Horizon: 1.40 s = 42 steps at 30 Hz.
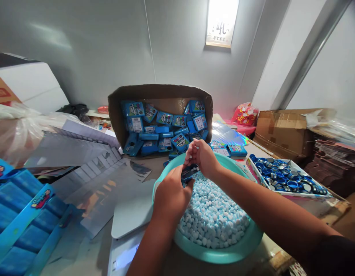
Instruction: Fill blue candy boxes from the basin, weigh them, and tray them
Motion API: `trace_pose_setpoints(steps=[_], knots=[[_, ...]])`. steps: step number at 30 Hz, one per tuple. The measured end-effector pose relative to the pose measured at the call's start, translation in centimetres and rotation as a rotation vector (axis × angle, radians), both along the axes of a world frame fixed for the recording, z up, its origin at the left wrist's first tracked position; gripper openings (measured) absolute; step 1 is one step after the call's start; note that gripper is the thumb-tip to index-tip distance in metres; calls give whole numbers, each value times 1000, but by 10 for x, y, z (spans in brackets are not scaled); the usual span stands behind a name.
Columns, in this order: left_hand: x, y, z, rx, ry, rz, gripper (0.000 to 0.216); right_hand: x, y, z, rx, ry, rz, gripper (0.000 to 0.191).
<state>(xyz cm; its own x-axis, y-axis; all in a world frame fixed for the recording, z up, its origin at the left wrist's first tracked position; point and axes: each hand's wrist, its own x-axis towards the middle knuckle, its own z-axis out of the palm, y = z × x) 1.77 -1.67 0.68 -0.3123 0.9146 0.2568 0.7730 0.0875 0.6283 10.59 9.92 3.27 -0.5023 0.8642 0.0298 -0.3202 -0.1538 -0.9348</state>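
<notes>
"Before we count anything, what is the room like?"

"A grey panelled wall backs a cluttered table, with 1 lit sign high up on it. Along the table's far edge, 1 cardboard carton lies with its mouth facing the person. Toward the right edge there's 1 tray, and past it 1 brown box and 1 red patterned bag. Blue display boxes fill the left edge, with loose sheets beside them."

"And nearer?"

"Toward the near edge, 1 turquoise basin and, at its left, 1 flat scale."

"Your counts?"

"More than 15 blue packs in the carton, at least 2 outside its right front corner. The tray's blue caps and the basin's white and pale blue pellets are too heaped to count."

"What about the 2 hands?"

"The left hand is closed around 1 dark blue container, over the basin's far part, with white pieces at its end. The right hand is half curled just above it; whether it pinches anything, I can't tell."
</notes>
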Motion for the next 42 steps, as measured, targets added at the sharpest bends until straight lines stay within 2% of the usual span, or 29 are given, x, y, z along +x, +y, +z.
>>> trace_pose_setpoints(steps=[8,12,15,18,22,26,31,42], knots=[[-1,-2,1,-8,-31,-11,37,0,0,-2,72,-10,-27,33],[-2,-3,2,2,-40,-21,35,1,-2,4,79,-74,-66,36],[-2,-2,2,-8,-42,-1,36,4,-2,11,121,-179,-33,36],[-1,0,2,-6,-50,15,38,7,0,13,216,-290,5,38],[0,1,3,-5,-41,33,36,10,2,7,425,-344,11,46],[0,1,2,-22,-30,37,31,14,-1,5,507,-454,48,55],[-1,1,-1,45,-63,8,35,22,-7,11,624,-556,-5,55],[-2,0,1,7,-68,10,35,26,-11,14,595,-536,26,51]])
